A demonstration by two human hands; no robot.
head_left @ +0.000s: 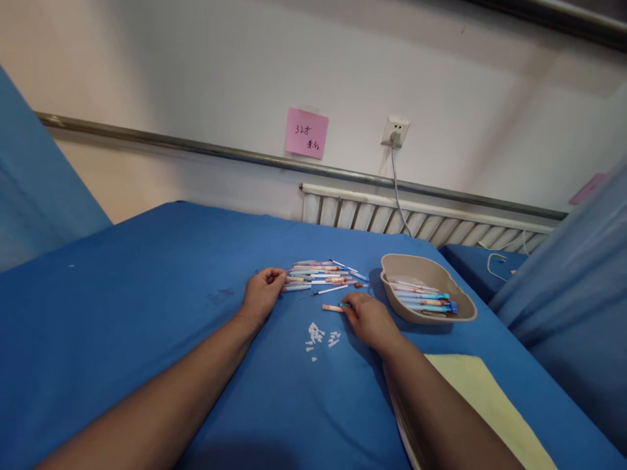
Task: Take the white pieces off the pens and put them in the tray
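The work looks partway along. On the blue cloth (147, 281), whether over a bench or a bed I cannot tell, things lie in separate lots. The basket (416, 267) at the right holds a layer of pens (424, 301) that look whole, so that share seems done. Left of it, in the middle, the pile of pens and parts (318, 273) lies loose, which I judge to be the share left. Nearer, small white bits (315, 332) lie scattered, unattached to any pen.

The right hand (368, 318), left of the basket, has thumb and fingers closed on a short peach pen piece (332, 307), its end sticking out to the left. The left hand (263, 295) is at the left ends of the pile, fingertips bunched close; I cannot tell whether they pinch a pen or only touch it. The hands are well apart.

Counted, largest to smallest: 1 basket; 1 yellow sheet (482, 398), near right, partly under the right forearm; 2 hands; at least 6 pens in the basket, overlapping; about 12 pens and parts in the pile, too tangled for an exact count; 1 thin white stick (330, 290) along its near edge; 1 peach piece; roughly 20 white bits, in 2 clusters plus a few strays.
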